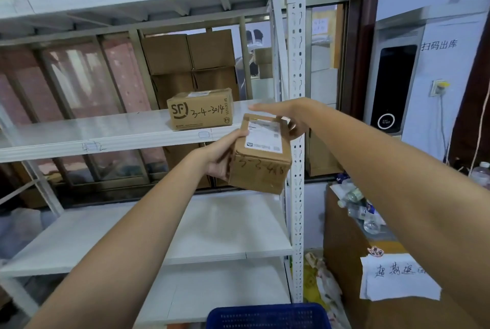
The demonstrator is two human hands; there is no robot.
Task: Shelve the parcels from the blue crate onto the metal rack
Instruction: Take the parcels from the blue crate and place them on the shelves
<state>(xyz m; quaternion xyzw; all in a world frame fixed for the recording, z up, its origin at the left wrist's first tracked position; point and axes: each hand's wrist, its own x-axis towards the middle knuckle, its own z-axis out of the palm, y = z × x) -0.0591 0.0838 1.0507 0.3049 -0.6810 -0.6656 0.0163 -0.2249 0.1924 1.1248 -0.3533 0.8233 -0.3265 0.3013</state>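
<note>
A small brown parcel (pixel 261 161) with a white label and handwritten digits hangs in the air in front of the white metal rack (pixel 106 137), near its right upright. My left hand (pixel 222 155) grips the parcel's left side and bottom. My right hand (pixel 287 116) holds its far top edge, fingers curled behind it. An SF Express box (pixel 201 111) marked 3-4-3014 stands on the middle shelf just left of the held parcel. The blue crate (pixel 267 315) shows at the bottom edge; its inside is hidden.
The shelf (pixel 185 230) below is bare white. Brown cartons (pixel 191 63) are stacked behind the rack. To the right stand a large carton (pixel 352 262) with a paper note, plastic bottles and a scanning terminal (pixel 392 90) on the wall.
</note>
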